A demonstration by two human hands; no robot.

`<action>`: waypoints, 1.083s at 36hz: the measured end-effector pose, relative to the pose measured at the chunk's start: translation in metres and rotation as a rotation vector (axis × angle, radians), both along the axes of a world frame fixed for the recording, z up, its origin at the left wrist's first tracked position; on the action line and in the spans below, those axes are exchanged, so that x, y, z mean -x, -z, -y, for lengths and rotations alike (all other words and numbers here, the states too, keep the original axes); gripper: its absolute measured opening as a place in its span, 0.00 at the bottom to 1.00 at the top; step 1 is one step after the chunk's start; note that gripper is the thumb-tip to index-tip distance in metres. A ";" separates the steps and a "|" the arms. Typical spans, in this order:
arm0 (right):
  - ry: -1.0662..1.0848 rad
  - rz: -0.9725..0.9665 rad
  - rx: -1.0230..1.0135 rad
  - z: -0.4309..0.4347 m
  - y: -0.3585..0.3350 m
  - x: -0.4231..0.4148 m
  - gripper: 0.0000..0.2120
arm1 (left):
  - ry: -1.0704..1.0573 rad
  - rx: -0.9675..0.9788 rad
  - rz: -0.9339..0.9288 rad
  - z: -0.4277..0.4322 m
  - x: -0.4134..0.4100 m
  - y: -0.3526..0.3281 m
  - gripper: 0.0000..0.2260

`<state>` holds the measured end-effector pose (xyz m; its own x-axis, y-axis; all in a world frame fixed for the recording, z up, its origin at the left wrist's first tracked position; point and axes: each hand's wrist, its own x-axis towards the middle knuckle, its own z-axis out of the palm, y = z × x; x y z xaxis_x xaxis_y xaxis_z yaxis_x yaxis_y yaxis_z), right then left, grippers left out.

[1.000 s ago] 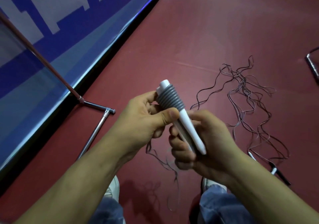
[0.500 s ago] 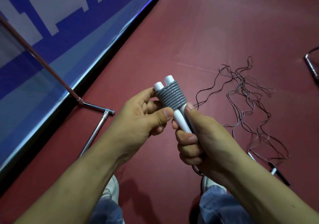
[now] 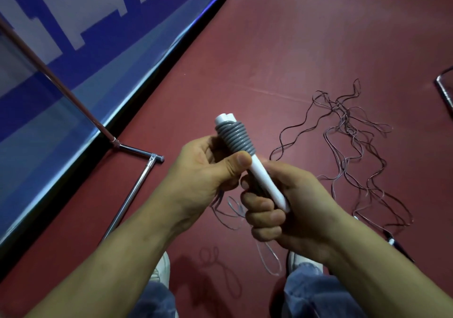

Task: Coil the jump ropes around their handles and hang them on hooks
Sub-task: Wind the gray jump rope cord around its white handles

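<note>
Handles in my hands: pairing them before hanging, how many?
2 white handles, side by side: both tips above the grey coil, left hand at the coil, right hand gripping lower ends.

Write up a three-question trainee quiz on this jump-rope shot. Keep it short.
1. True or false: the white handles wrapped in the grey coil already hang on a hook.
2. The left hand holds the bundle at the coil. What grips the bare handles below it? A) a hook B) the right hand C) nothing
3. Fill in: the tangle of loose ropes lies on the red ____.

Key: 1 false; 2 B; 3 floor.
</note>
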<state>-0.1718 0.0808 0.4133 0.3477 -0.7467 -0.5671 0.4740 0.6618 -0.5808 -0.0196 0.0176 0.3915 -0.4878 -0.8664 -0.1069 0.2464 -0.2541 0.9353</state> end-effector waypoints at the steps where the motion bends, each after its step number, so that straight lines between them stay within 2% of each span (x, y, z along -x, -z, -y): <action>1: 0.010 -0.063 0.020 0.000 -0.002 -0.002 0.16 | -0.013 0.012 0.011 0.001 -0.001 0.000 0.09; 3: 0.031 -0.270 0.126 0.000 0.000 -0.004 0.17 | -0.033 0.037 0.051 0.001 -0.002 -0.001 0.10; 6: 0.024 -0.723 0.389 -0.002 0.005 -0.001 0.19 | -0.057 0.097 0.158 0.001 -0.003 -0.003 0.15; 7: 0.005 -0.820 0.455 -0.003 0.005 0.000 0.19 | -0.067 0.115 0.191 0.001 -0.003 -0.002 0.15; 9: -0.002 -0.877 0.486 -0.005 0.007 -0.001 0.20 | -0.092 0.127 0.239 0.001 -0.002 0.001 0.13; 11: 0.040 -0.839 0.439 -0.005 0.008 -0.005 0.22 | -0.101 0.130 0.249 0.000 -0.002 0.002 0.15; 14: 0.084 -0.720 0.372 -0.004 0.005 -0.007 0.25 | -0.064 0.086 0.170 0.001 -0.002 -0.003 0.18; 18: 0.099 -0.315 0.234 -0.005 -0.005 -0.005 0.25 | -0.011 0.069 0.091 0.006 -0.007 -0.007 0.18; 24: 0.081 0.113 -0.015 -0.003 -0.003 0.002 0.26 | 0.057 0.072 0.049 0.006 -0.008 -0.012 0.18; 29: -0.097 0.531 -0.099 0.003 0.013 0.014 0.22 | 0.084 0.020 -0.030 0.003 -0.009 -0.012 0.20; 32: -0.155 0.640 -0.109 0.001 0.021 0.013 0.23 | 0.145 -0.010 -0.075 -0.002 -0.009 -0.012 0.23; 36: -0.186 0.756 -0.120 -0.002 0.022 0.014 0.23 | 0.151 0.047 -0.073 -0.003 -0.009 -0.016 0.26; 38: -0.171 0.611 -0.098 -0.001 0.015 0.012 0.22 | 0.112 0.068 -0.036 -0.003 -0.008 -0.017 0.25; 39: -0.139 0.439 -0.083 -0.001 0.012 0.009 0.22 | 0.094 0.073 -0.015 -0.003 -0.007 -0.016 0.24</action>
<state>-0.1809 0.0813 0.4014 0.6618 -0.6340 -0.4001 0.5664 0.7725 -0.2873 -0.0121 0.0204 0.4075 -0.5682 -0.8220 -0.0376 0.2386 -0.2083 0.9485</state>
